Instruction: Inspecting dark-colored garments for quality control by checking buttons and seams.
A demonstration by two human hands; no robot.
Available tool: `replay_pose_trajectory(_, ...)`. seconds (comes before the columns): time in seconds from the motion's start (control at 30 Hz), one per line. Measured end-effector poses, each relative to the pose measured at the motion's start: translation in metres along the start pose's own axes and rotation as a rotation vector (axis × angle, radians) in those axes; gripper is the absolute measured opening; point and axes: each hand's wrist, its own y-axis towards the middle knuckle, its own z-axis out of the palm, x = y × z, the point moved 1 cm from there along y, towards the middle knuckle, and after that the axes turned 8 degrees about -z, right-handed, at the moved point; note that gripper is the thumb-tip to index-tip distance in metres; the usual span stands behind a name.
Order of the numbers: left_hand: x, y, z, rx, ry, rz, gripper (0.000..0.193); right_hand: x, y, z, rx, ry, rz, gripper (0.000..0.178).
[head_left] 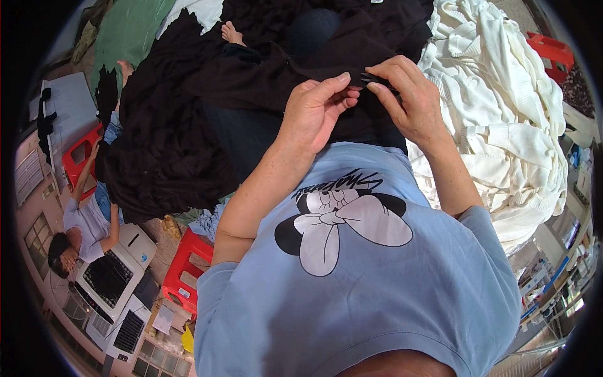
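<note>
A wide spread of black cloth (169, 144) lies over my lap and heaps up to the left. My left hand (317, 113) is above it, thumb and fingers pinched together at the cloth's edge; what lies between the fingertips is too small to make out. Close by on the right, my right hand (411, 97) grips small dark thread snips (367, 78) between thumb and fingers. Their pointed tips face left, toward my left fingertips. Most of the snips is hidden by the fingers.
White knitted garments (496, 125) form a big pile on the right. Red plastic stools (188, 270) stand around, one behind the white pile (553, 53). At left, another person (88, 232) sits beside a white air cooler (113, 283). A bare foot (232, 33) rests on the black cloth.
</note>
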Motion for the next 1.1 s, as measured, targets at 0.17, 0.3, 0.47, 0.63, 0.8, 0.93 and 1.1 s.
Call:
replay_pose_trajectory(0.17,0.002,0.001,-0.002,-0.022,0.01,0.006,0.016,-0.003,0.002,0.003,0.012,-0.025,-0.035,0.02)
replay_pose_trajectory(0.3,0.002,0.002,-0.005,-0.02,-0.003,0.001,0.016,-0.003,0.002,0.005,0.015,-0.063,-0.063,0.02)
replay_pose_trajectory(0.47,0.003,0.003,-0.006,-0.041,-0.016,0.001,0.015,-0.003,0.001,0.007,0.014,-0.09,-0.078,0.019)
replay_pose_trajectory(0.63,0.003,0.003,-0.007,-0.03,-0.02,-0.002,0.015,-0.004,0.002,0.007,0.016,-0.071,-0.054,0.02)
replay_pose_trajectory(0.8,0.003,0.003,-0.005,-0.046,-0.007,0.0,0.014,0.0,0.005,0.005,-0.026,0.067,0.032,0.023)
replay_pose_trajectory(0.93,0.007,0.004,0.0,-0.046,-0.051,0.005,0.014,0.002,0.007,0.011,-0.041,0.068,0.049,0.026)
replay_pose_trajectory(1.1,0.01,0.006,0.002,-0.053,-0.087,-0.02,0.014,-0.004,0.003,0.016,-0.018,-0.038,-0.067,0.032)
